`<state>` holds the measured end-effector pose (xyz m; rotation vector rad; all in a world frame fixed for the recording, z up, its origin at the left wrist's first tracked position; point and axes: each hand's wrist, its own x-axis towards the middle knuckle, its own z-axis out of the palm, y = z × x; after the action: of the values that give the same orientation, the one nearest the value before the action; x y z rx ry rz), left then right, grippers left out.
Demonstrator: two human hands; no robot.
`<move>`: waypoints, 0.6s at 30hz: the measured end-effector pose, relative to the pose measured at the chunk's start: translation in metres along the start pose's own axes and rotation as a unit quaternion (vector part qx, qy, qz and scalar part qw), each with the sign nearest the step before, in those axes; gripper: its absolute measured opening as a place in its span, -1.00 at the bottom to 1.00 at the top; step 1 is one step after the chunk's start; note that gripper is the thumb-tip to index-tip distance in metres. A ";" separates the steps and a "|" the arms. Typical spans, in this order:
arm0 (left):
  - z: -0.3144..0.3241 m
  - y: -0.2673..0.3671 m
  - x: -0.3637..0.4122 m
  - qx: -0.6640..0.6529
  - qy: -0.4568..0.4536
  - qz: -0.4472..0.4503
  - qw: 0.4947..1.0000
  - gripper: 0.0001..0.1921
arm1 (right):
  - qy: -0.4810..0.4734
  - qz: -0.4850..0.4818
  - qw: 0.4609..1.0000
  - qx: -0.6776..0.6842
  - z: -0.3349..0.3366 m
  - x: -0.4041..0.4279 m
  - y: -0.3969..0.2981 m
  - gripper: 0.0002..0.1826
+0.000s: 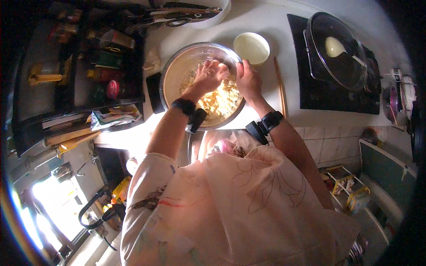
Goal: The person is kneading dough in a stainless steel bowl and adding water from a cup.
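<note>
A large metal bowl (169, 96) holds a pale, crumbly dough-like mixture (219, 101). My left hand (210, 75) is inside the bowl over the mixture, with its fingers bent and slightly apart and pale bits stuck to them; what lies under the palm is hidden. At the bowl's right rim, my right hand (248, 79) grips the edge with thumb and fingers. A small light-coloured bowl (252, 48) stands just beyond that hand, and its contents are hard to make out. Thin wooden sticks, apparently chopsticks (280, 88), lie to the right.
A pan with a glass lid (336, 51) stands on a black cooktop (332, 99) at right, with a pale ladle seen in it. Scissors (178, 20) and other utensils lie in a white container (221, 18) at the top. Dark shelves with packages (116, 114) border the left.
</note>
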<state>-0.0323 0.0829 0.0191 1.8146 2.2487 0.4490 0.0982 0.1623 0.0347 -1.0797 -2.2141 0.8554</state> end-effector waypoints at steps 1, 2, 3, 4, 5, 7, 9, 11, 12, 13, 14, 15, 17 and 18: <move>0.008 0.005 -0.008 0.047 0.027 0.005 0.999 -0.78 | 0.016 -0.017 1.000 0.013 0.000 0.000 -0.002 -0.79; 0.011 -0.001 -0.009 0.022 -0.005 0.024 0.999 -0.76 | 0.012 -0.020 1.000 0.015 0.000 0.000 -0.004 -0.79; 0.013 -0.008 -0.013 -0.005 -0.037 0.041 0.998 -0.74 | 0.005 -0.015 0.999 0.036 0.000 -0.002 -0.008 -0.79; -0.001 -0.004 -0.009 -0.007 -0.041 0.045 0.998 -0.74 | 0.004 -0.005 0.999 0.053 -0.001 -0.001 -0.005 -0.79; -0.017 -0.004 -0.007 -0.069 -0.142 0.042 0.987 -0.71 | 0.005 -0.001 0.999 0.052 0.000 -0.001 0.001 -0.79; -0.042 -0.005 -0.027 -0.101 -0.249 0.040 0.962 -0.60 | 0.012 -0.002 1.000 0.029 0.002 -0.002 0.007 -0.80; -0.069 0.009 -0.054 -0.179 -0.304 0.015 0.936 -0.61 | 0.016 0.003 0.999 0.035 -0.002 -0.003 0.004 -0.81; -0.047 -0.001 -0.083 -0.222 -0.198 0.068 0.952 -0.64 | 0.017 -0.003 0.999 0.048 0.001 -0.001 -0.001 -0.82; -0.039 0.001 -0.089 -0.177 -0.197 0.077 0.961 -0.61 | 0.006 -0.002 1.000 0.026 0.002 -0.001 0.001 -0.83; -0.031 0.001 -0.092 -0.178 -0.198 0.075 0.961 -0.61 | -0.004 0.000 1.000 0.004 0.004 -0.001 0.003 -0.84; -0.023 0.001 -0.093 -0.134 -0.202 0.079 0.967 -0.60 | -0.006 0.002 1.000 0.003 0.004 -0.002 0.005 -0.84; -0.019 0.001 -0.091 -0.087 -0.203 0.084 0.972 -0.59 | -0.003 -0.006 1.000 0.013 0.004 -0.002 0.005 -0.84; -0.009 0.000 -0.078 -0.106 -0.140 0.120 0.977 -0.60 | 0.002 -0.014 1.000 0.021 0.003 0.000 0.004 -0.85; -0.004 0.003 -0.069 -0.189 -0.173 0.018 0.966 -0.63 | 0.002 -0.028 0.999 0.019 0.002 -0.001 0.005 -0.86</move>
<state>-0.0156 0.0158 0.0221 1.5944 1.7608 0.4855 0.0995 0.1635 0.0300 -0.9966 -2.2054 0.8660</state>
